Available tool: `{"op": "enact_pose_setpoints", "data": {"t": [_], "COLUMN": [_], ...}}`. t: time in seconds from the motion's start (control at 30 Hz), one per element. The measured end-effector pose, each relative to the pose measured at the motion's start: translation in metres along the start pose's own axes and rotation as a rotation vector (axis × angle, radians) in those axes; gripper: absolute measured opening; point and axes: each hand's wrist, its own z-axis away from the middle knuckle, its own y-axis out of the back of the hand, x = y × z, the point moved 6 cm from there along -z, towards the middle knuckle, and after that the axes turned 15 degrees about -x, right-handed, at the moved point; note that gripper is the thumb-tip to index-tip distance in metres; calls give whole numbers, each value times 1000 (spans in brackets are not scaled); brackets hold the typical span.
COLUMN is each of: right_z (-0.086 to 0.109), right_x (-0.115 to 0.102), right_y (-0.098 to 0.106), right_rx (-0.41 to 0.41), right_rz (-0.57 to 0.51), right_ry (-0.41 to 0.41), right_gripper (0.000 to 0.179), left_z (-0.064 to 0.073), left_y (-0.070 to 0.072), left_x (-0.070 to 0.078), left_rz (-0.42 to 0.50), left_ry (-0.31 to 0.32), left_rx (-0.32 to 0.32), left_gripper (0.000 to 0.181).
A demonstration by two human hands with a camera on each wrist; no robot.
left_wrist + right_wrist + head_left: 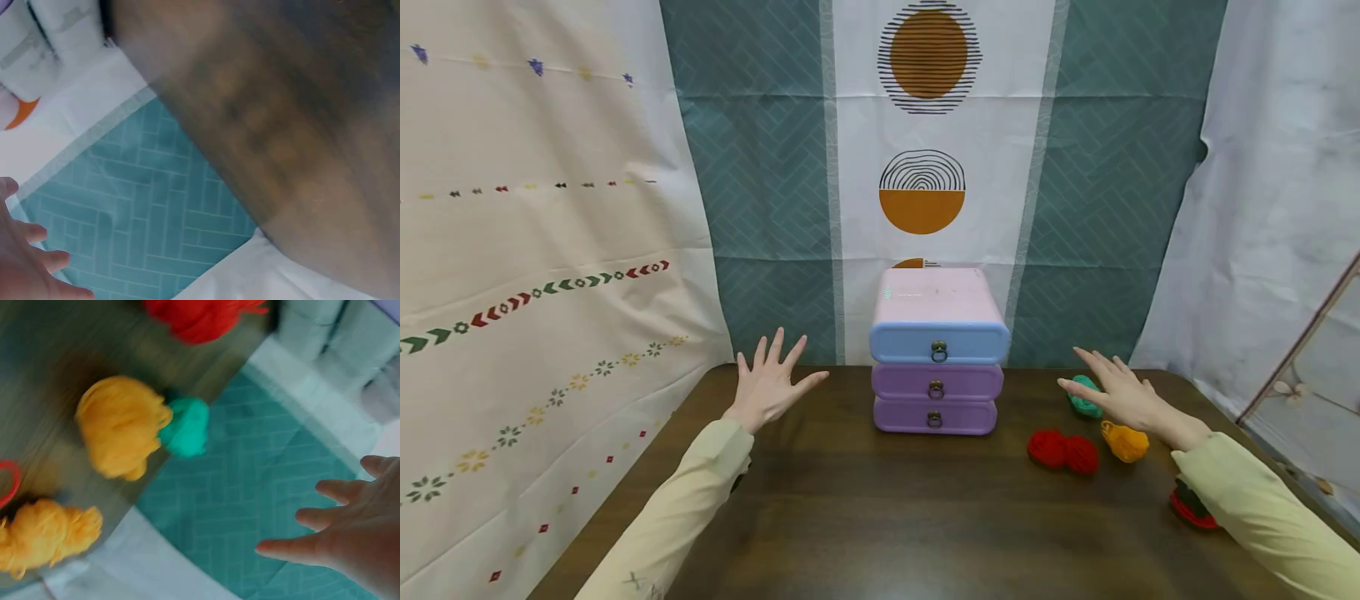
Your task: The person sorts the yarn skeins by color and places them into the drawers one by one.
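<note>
My left hand (767,390) is held up over the left part of the table, fingers straight and spread, holding nothing. To the right, my right hand (1129,402) stretches out with its fingers extended, also holding nothing. Below it in the head view lie a red yarn bundle (1063,452), a yellow yarn ball (1125,442) and a teal yarn ball (1084,402), the last partly hidden by the hand. Between the hands stands a small drawer cabinet (938,298) with a pink top, one blue drawer front and two purple ones, all closed, each with a ring pull.
The dark wooden table (850,517) runs back to a patterned curtain (767,208). A red and dark item (1193,507) lies partly under the right sleeve. Another yellow yarn bundle (50,536) shows in the right wrist view. White cloth (550,250) hangs at the left.
</note>
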Motion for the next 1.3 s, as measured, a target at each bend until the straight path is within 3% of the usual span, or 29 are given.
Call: {"op": "enact_pose_setpoints", "data": {"t": [0.23,0.4,0.6,0.77,1.1,1.3], "right_z": [-4,-2,-1,-8,-29,-39], "right_x": [-27,-45,-62,-77,-102,-116], "right_y": [4,8,12,9,-5,-14], "right_rx": [-8,45,120,126,116,109], "right_rz": [-162,-279,-460,-583,-727,-782], "right_ry": [134,199,374,491,558,547], "right_gripper": [70,59,43,36,38,40], "left_z": [-4,-9,-17,-23,-35,-42], "left_y": [11,16,25,30,40,41], "left_x": [13,24,36,47,68,75], "left_rz": [26,48,115,174,250,326], "left_ry": [-16,-36,-54,-78,-154,-170], "left_rx": [-17,-27,-38,-30,8,-11], "left_gripper": [83,82,81,79,75,77]}}
